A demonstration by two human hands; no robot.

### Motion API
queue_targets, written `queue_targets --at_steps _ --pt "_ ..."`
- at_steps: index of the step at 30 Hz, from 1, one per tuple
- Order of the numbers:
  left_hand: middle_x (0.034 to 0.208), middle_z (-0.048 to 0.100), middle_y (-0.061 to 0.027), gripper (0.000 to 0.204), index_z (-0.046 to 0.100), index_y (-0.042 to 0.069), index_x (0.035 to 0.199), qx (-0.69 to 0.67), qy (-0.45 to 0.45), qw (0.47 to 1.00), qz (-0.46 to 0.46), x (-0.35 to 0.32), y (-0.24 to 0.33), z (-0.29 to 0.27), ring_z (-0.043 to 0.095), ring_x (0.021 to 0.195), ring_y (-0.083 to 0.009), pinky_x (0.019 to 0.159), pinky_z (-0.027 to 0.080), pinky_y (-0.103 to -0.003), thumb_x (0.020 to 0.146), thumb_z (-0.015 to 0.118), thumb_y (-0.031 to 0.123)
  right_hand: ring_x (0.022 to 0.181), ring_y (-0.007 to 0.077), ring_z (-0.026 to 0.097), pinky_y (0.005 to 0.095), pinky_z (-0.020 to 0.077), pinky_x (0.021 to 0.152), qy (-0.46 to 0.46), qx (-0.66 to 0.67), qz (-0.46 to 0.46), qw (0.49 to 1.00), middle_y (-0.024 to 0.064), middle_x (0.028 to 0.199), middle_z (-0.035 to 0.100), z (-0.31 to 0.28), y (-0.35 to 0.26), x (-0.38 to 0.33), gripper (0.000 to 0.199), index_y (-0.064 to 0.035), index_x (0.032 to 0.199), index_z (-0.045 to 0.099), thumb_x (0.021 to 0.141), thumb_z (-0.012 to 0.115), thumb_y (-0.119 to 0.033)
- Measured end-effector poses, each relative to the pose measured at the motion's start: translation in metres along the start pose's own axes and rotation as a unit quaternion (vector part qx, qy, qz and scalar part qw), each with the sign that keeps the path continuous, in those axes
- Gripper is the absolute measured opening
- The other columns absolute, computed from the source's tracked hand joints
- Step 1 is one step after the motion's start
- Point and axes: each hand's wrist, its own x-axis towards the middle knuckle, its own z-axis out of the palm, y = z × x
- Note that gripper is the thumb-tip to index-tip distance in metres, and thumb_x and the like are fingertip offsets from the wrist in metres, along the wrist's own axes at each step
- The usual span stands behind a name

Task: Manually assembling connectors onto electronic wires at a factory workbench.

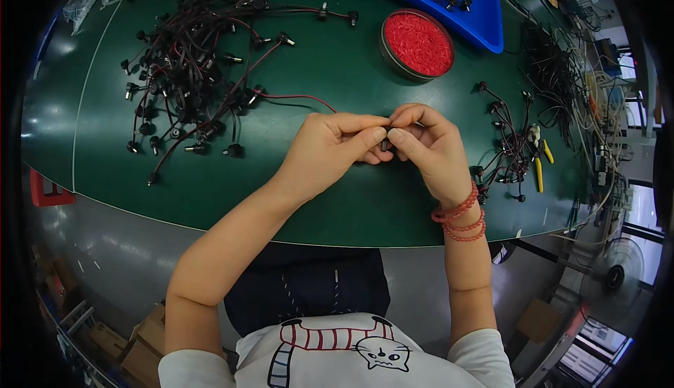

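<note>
Over the green table, my left hand (pixel 326 146) and my right hand (pixel 432 146) meet, thumbs and fingertips pinched together on a small black plug connector (pixel 385 145). Fingers hide most of the connector. A thin red wire (pixel 309 97) runs from the heap on the left toward my left hand's fingers; where it ends is hidden. That heap of black plug connectors (pixel 189 65) has tangled red and black leads. Beyond my right hand stands a round tin (pixel 385 50) filled with small red pieces (pixel 419 43).
A blue tray (pixel 484 27) with more wired connectors sits at the far right. Right of my hands lie a smaller bunch of wired connectors (pixel 516 142) and yellow-handled cutters (pixel 540 170). Black cables (pixel 551 65) are piled behind them. The table's front edge (pixel 337 245) curves before me.
</note>
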Motion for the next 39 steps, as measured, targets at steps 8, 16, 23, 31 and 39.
queue_targets --at_steps 8,16,23,31,39 --pt "0.082 0.058 -0.0106 0.022 0.054 -0.003 0.101 0.038 -0.002 0.998 0.051 -0.002 0.000 0.005 0.058 0.072 -0.0128 0.064 0.049 -0.021 0.082 0.046 0.005 0.066 0.0068 0.048 0.0171 0.0399 0.054 -0.014 0.010 -0.013 1.000 0.0048 0.089 0.049 0.002 0.003 0.001 0.011 -0.0026 0.084 0.046 0.077 0.054 -0.006" --pt "0.083 0.058 -0.0101 0.024 0.051 -0.003 0.104 0.021 -0.008 0.999 0.046 -0.003 0.001 0.004 0.058 0.073 -0.0128 0.064 0.048 -0.021 0.083 0.044 0.004 0.066 0.0066 0.050 0.0166 0.0412 0.054 0.002 0.055 0.020 0.998 0.0050 0.082 0.053 -0.002 0.005 0.000 0.012 -0.0016 0.087 0.047 0.078 0.054 -0.005" --pt "0.080 0.058 -0.0105 0.024 0.053 0.001 0.104 0.033 0.039 0.997 0.050 -0.017 0.000 0.014 0.057 0.073 -0.0131 0.064 0.048 -0.024 0.082 0.043 0.003 0.073 0.0090 0.053 0.0179 0.0420 0.060 0.040 -0.061 -0.038 0.997 0.0088 0.085 0.057 0.003 -0.001 -0.014 0.014 0.0001 0.088 0.049 0.075 0.055 -0.003" --pt "0.073 0.054 -0.0089 0.024 0.054 0.003 0.094 0.578 0.099 0.758 0.287 -0.084 0.020 -0.016 0.055 0.064 -0.0221 0.056 0.044 -0.030 0.069 0.055 0.003 0.068 0.0058 0.050 0.0163 0.0401 0.058 0.295 -0.138 -0.155 0.933 0.0072 0.087 0.058 -0.080 -0.023 -0.092 0.015 -0.0013 0.092 0.051 0.077 0.053 -0.003" --pt "0.077 0.051 -0.0075 0.023 0.054 0.003 0.088 0.716 0.235 0.626 0.200 -0.085 0.028 -0.065 0.052 0.072 -0.0206 0.056 0.044 -0.030 0.066 0.058 0.004 0.066 0.0045 0.048 0.0155 0.0373 0.055 0.418 -0.256 -0.072 0.869 0.0043 0.083 0.058 -0.165 0.006 -0.129 0.014 -0.0013 0.091 0.054 0.078 0.053 -0.009"
